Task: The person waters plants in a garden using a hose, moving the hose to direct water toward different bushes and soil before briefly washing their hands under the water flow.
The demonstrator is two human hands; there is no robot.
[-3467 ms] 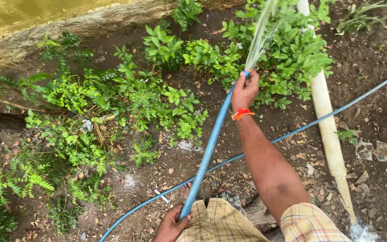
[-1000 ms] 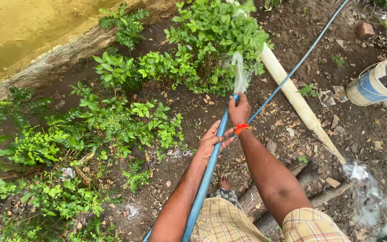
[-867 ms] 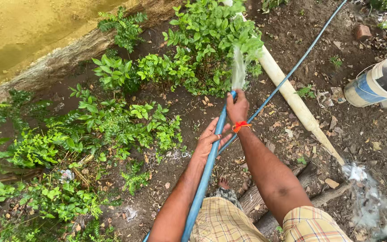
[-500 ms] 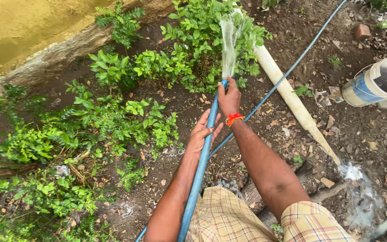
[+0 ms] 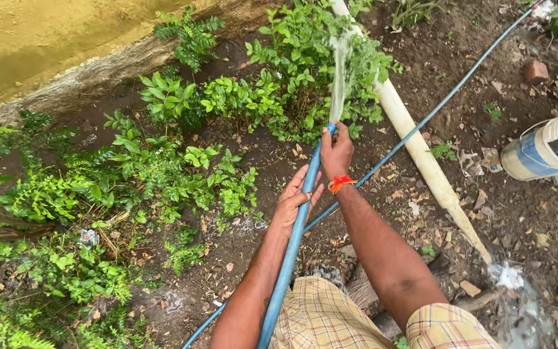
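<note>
here two hands: right hand (image 5: 336, 152) grips one blue hose (image 5: 290, 249); left hand (image 5: 294, 201) cradles it, grip open.

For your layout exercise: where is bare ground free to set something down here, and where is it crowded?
Bare soil lies between the white pipe and the bucket, and between the plants and the blue hose. It is crowded in the plants along the wall.

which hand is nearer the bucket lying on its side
Right. The right hand grips the blue hose at its spraying end, on the side toward the bucket. The left hand cups the hose lower down, farther from it.
</note>
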